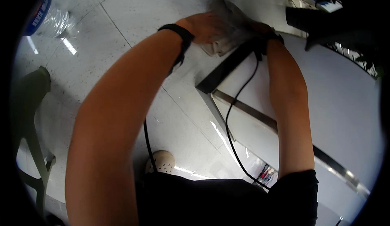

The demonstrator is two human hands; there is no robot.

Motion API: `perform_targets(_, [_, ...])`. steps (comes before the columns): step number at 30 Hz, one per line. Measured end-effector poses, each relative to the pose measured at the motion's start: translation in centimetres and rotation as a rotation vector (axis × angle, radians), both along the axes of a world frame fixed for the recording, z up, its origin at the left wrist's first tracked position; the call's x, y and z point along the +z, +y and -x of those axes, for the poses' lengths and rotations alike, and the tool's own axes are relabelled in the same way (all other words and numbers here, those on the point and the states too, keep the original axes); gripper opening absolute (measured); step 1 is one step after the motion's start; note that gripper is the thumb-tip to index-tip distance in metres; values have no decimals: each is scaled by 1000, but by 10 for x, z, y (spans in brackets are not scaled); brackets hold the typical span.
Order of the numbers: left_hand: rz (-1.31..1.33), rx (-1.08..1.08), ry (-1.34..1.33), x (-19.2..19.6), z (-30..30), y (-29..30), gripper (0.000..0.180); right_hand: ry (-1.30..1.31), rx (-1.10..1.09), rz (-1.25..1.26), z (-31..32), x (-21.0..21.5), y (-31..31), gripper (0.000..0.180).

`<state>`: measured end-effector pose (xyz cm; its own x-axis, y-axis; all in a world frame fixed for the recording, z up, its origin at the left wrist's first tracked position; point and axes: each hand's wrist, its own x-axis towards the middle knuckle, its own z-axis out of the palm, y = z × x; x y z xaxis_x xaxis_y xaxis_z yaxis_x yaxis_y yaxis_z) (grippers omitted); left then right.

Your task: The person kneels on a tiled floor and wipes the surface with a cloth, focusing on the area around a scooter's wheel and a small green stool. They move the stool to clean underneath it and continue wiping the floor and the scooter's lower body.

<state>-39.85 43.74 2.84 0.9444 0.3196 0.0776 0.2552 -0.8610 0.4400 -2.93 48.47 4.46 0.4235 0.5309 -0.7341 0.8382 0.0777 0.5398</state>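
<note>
A crumpled grey cloth point(232, 18) is bunched between my two hands, smeared by motion. My left hand point(206, 28) is closed on its left side, the fingers blurred against the folds. At the cloth's right end my right hand point(259, 27) is closed on it, dark and partly hidden. A paler fold of the cloth hangs below the left hand. Each wrist wears a black band. Just below and right of the cloth lies the dark-edged corner of a white piece of furniture point(345, 92), and my right forearm passes over it.
A thin black cable point(228, 118) runs from my right wrist down to my body. A green chair point(30, 100) stands at left, and a clear plastic bottle point(55, 22) with a blue label lies farther off. A beige perforated shoe point(164, 162) is on the tiled floor point(118, 55).
</note>
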Motion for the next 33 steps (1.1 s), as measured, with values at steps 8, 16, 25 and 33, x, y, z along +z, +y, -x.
perform_targets(8, [-44, 49, -317, -13, -8, -4, 45, -89, 10, 12, -9, 29, 16, 49])
perform_targets(16, [7, 58, -261, -8, -6, -5, 47, -150, 54, -6, -4, 30, 14, 49])
perform_targets(25, [-28, 75, -181, -5, -8, -8, 48, -237, 167, -76, 95, -5, 5, 49])
perform_targets(33, [158, -156, 173, 31, 8, -28, 53, -333, 154, -104, 172, 6, -63, 49])
